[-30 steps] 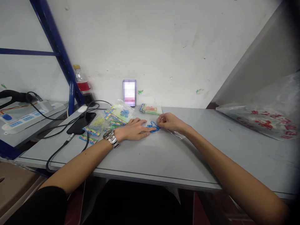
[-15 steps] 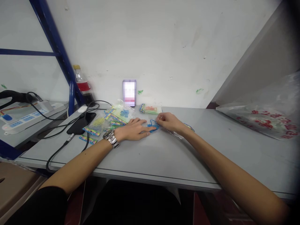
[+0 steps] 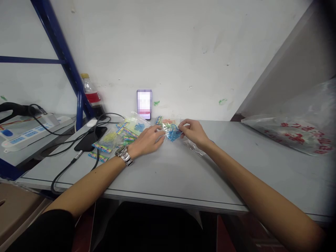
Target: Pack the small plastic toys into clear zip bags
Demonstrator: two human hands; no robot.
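A translucent blue plastic piece [image 3: 172,134], thin and irregular in outline, is between my hands, a little above the grey table. My right hand [image 3: 193,133] pinches its right side between thumb and fingertips. My left hand [image 3: 149,140], with a metal watch on the wrist, is just left of it, fingers bent and thumb apart; I see nothing held in it. Glossy clear film shows around the blue piece. A crumpled clear wrapper [image 3: 193,147] lies under my right hand. Small packets [image 3: 131,127] with colourful headers and coloured pieces inside lie beyond my left hand.
Against the wall leans a lit phone [image 3: 144,104]. A cola bottle [image 3: 92,95], a dark phone [image 3: 90,139] and black cables [image 3: 64,145] are at the left, with a power strip [image 3: 34,133] farther out. A large plastic bag [image 3: 296,134] is at the right.
The blue piece has come up off the table in my right hand. My left hand has drawn back slightly, and its fingers, flat on the piece before, are now bent and raised.
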